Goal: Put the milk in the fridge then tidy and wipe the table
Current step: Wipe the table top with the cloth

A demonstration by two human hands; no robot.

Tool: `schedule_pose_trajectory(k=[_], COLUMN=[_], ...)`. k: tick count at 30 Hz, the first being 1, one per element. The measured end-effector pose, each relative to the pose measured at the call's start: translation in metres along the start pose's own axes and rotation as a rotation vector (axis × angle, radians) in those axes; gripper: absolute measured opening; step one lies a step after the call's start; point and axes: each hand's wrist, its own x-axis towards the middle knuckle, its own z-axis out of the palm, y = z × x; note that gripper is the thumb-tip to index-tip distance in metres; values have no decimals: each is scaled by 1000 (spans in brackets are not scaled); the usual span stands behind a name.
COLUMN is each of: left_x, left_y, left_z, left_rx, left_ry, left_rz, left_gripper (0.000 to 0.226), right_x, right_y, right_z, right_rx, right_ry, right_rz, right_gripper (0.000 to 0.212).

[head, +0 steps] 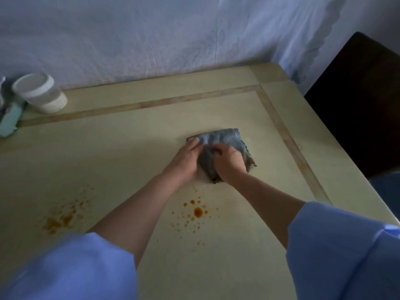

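Smearing risk: left hand (186,158) and right hand (229,163) clutch the bunched grey-blue terry cloth (220,137), whose soiled edge may spread orange-brown droplets (198,212).

The cream table (129,152) bears a grey cloth (225,137), orange spills (198,212) and a white-lidded jar (41,94).

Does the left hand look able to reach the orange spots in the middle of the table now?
Probably yes. The orange spots lie on the bare table, nearer the person than the left hand, with nothing standing between. That hand holds only the cloth.
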Motion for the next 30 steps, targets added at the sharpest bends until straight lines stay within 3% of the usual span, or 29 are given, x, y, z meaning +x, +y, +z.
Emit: schedule_pose_trajectory(k=[2, 5, 7, 14, 21, 30], left_x=[4, 13, 19, 16, -44, -114], left_y=[5, 4, 2, 3, -10, -25], left_z=[4, 13, 15, 6, -1, -5], left_rx=[-6, 168, 231, 266, 300, 444], left_ry=[-67, -173, -190, -183, -256, -300], left_rz=[-13, -58, -81, -120, -141, -55], left_gripper=[49, 64, 67, 66, 57, 51], right_x=[0, 8, 17, 26, -21, -101], right_y=[9, 27, 32, 15, -5, -26], right_z=[-3, 2, 3, -8, 7, 55], right_rx=[-111, -364, -424, -472, -494, -452], right_ry=[37, -163, -197, -330, -483, -442], right_rz=[-51, -107, -109, -70, -95, -8], right_gripper=[42, 54, 56, 62, 67, 71])
